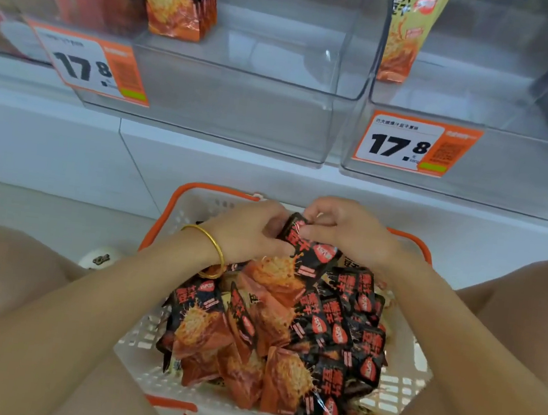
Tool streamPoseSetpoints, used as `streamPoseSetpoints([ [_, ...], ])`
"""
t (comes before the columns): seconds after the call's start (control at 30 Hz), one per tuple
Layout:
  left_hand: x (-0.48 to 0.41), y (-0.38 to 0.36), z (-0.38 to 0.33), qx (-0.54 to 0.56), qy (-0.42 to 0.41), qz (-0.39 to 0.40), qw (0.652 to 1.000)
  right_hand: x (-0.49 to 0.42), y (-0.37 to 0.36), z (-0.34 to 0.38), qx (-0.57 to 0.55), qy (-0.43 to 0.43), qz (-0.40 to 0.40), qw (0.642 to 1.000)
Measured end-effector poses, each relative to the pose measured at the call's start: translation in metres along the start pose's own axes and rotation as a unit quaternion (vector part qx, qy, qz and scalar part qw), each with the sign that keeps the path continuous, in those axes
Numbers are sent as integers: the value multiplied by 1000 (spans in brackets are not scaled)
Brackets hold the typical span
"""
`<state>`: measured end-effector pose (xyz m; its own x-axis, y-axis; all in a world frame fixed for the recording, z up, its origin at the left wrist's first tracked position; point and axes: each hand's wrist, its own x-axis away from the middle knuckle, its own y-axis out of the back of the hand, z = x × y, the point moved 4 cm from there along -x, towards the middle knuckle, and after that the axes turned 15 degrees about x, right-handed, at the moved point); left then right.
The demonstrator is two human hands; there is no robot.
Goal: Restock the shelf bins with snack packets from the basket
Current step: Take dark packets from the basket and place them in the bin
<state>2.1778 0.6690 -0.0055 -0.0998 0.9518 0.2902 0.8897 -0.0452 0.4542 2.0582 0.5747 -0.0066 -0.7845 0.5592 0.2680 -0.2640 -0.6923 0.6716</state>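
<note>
The left hand (248,233) and right hand (348,237) both pinched one packet (310,251) above the basket's (410,389) far side. The packet ran far-left to near-right. The half-empty bin (229,108) lay straight ahead, higher up.

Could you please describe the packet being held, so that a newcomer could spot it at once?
Find the white basket with the orange rim, below the shelf. At its far end the left hand and right hand grip one black-and-red packet. Unlike the pile lying loose beneath, it alone is held in fingers.
</note>
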Motion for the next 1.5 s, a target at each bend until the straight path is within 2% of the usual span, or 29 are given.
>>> streamPoseSetpoints([
  [0.13,9,22,-17,124,-36,-71,989,15,14,24,-185,-35,-74,979],
  [0.2,17,41,-28,191,-62,-102,974,25,11,40,-335,-32,-35,941],
  [0.23,23,50,-36,217,-78,-118,966,29,8,50,-368,-19,-11,930],
  [0.3,36,70,-51,239,-114,-152,952,33,7,75,-351,-1,-7,936],
  [0.37,46,92,-65,256,-141,-192,937,26,19,103,-304,12,-58,951],
  [0.4,50,108,-70,262,-154,-227,925,20,30,119,-284,27,-84,955],
  [0.47,53,146,-74,263,-187,-347,880,3,56,157,-265,73,-129,953],
  [0.53,56,184,-74,197,-227,-479,825,-25,83,188,-252,107,-190,943],
  [0.57,56,197,-74,128,-231,-520,813,-48,95,200,-242,114,-217,939],
  [0.6,51,206,-72,34,-215,-535,816,-72,102,209,-226,113,-239,937],
  [0.67,36,215,-63,-162,-141,-496,841,-126,104,216,-172,78,-256,948],
  [0.7,30,215,-58,-226,-107,-469,847,-153,100,217,-131,50,-248,959],
  [0.77,20,214,-46,-279,-69,-438,852,-196,83,220,-27,27,-207,978],
  [0.9,12,212,-34,-299,-44,-432,849,-247,59,223,135,22,-229,964],
  [1.07,13,210,-31,-287,-64,-440,848,-280,55,207,184,-22,-259,948],
  [1.2,14,210,-31,-282,-74,-452,843,-291,52,211,160,-29,-270,949],
  [1.37,14,208,-31,-267,-79,-451,848,-297,40,212,68,-80,-237,966],
  [1.5,15,207,-32,-266,-93,-460,842,-292,40,213,112,-100,-221,964],
])
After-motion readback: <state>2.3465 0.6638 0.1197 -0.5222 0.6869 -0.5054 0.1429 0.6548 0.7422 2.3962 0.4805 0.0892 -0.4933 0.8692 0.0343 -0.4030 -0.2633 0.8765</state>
